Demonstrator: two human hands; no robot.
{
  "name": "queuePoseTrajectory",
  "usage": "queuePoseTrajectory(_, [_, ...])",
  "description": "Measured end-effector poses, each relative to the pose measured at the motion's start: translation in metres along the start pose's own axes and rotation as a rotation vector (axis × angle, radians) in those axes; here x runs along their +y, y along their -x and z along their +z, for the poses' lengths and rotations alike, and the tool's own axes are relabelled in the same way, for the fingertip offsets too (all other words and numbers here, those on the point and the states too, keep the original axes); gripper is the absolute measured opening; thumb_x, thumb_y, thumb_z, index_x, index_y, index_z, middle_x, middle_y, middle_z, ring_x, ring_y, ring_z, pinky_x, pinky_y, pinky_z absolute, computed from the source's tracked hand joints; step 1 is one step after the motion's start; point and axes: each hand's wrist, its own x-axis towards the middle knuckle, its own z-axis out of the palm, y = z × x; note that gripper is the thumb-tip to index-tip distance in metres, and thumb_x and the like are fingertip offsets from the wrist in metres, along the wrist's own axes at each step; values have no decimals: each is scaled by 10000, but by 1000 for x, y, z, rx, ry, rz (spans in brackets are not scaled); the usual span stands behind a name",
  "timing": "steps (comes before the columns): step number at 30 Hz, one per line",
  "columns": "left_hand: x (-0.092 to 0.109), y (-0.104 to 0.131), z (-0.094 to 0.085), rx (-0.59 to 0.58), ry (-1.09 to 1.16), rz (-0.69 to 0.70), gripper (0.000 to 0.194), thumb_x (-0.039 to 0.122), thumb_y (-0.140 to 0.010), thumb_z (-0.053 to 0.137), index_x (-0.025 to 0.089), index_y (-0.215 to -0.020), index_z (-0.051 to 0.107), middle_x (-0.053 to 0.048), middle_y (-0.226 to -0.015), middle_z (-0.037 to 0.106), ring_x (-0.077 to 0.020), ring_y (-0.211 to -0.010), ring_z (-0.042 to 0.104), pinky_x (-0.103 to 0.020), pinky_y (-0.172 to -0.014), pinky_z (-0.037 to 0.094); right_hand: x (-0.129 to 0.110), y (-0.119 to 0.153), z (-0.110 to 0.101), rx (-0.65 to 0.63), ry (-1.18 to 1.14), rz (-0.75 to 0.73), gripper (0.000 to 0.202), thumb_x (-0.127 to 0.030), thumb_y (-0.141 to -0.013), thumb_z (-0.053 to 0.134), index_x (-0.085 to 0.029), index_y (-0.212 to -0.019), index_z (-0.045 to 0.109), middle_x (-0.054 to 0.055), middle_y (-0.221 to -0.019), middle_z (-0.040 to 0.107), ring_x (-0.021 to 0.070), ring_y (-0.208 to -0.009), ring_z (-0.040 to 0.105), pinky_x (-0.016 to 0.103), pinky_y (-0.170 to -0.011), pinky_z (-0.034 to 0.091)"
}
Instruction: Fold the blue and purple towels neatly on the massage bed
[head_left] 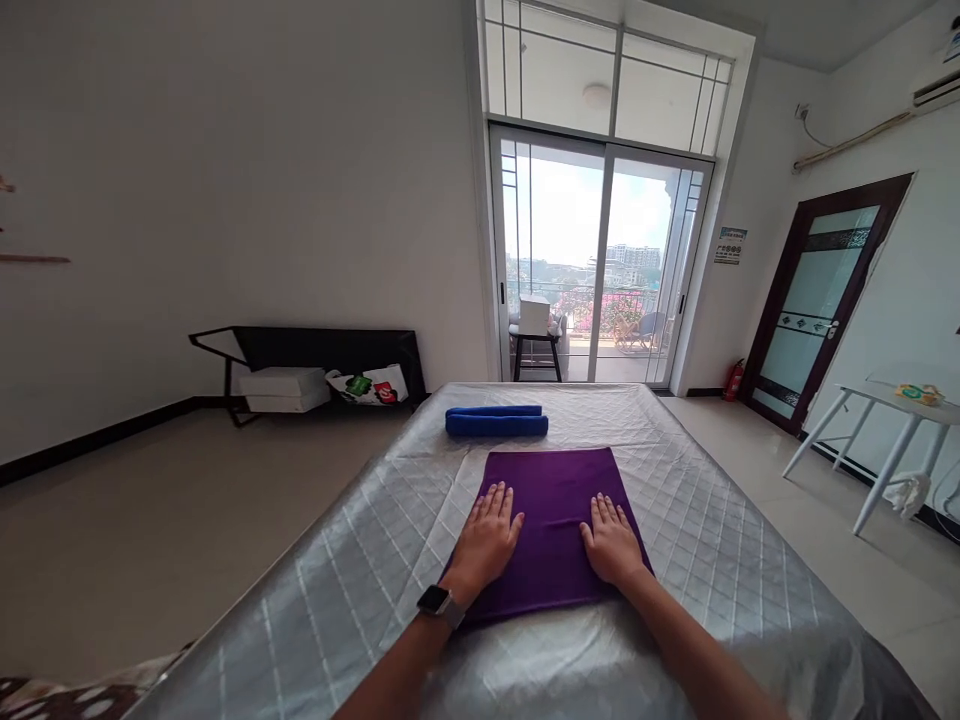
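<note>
looks like smoothing, left hand (486, 540) and right hand (611, 542) flat, fingers straight on the purple cloth (551, 490), next probably calls for sweeping out that crease (562, 522)

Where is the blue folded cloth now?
In the head view, the blue folded cloth lies on the left half of the silver cover, beyond the purple cloth.

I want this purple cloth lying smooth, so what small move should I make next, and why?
I'd probably slide your right hand gently outward while the left hand holds the purple cloth down. A small crease shows between the hands, near the right thumb, and both hands already rest palm-down on the fabric.
</note>
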Motion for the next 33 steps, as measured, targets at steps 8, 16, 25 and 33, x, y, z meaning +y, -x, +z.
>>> queuePoseTrajectory(8, [122,-11,12,-54,205,314,626,497,-1022,121,198,-1482,423,-96,-1541,429,-227,-1454,337,-436,-1184,295,25,6,-12,16,-27,9,583,-265,-987,230,-39,-1517,321,118,-1596,290,190,-1488,233,323,-1209,175])
queuePoseTrajectory(16, [36,6,23,-138,144,102,696,584,-994,163,163,-1501,390,-110,-1574,361,-258,-1479,277,-445,-1203,238,23,7,-12,-23,12,56,648,-390,-1000,225,-26,-1534,267,128,-1607,230,219,-1502,180,346,-1211,159])
queuePoseTrajectory(25, [-46,52,24,-149,82,17,734,574,-985,193,86,-1515,333,-166,-1585,317,-280,-1481,264,-461,-1196,248,20,8,-18,-51,11,74,655,-384,-998,222,-16,-1540,230,130,-1616,190,218,-1509,154,354,-1211,126])
queuePoseTrajectory(33, [-34,71,1,-227,86,-35,760,575,-973,223,54,-1521,297,-169,-1601,242,-282,-1499,186,-458,-1215,193,31,26,-26,-126,20,53,672,-414,-998,200,-38,-1555,185,113,-1629,148,201,-1513,130,348,-1213,109])
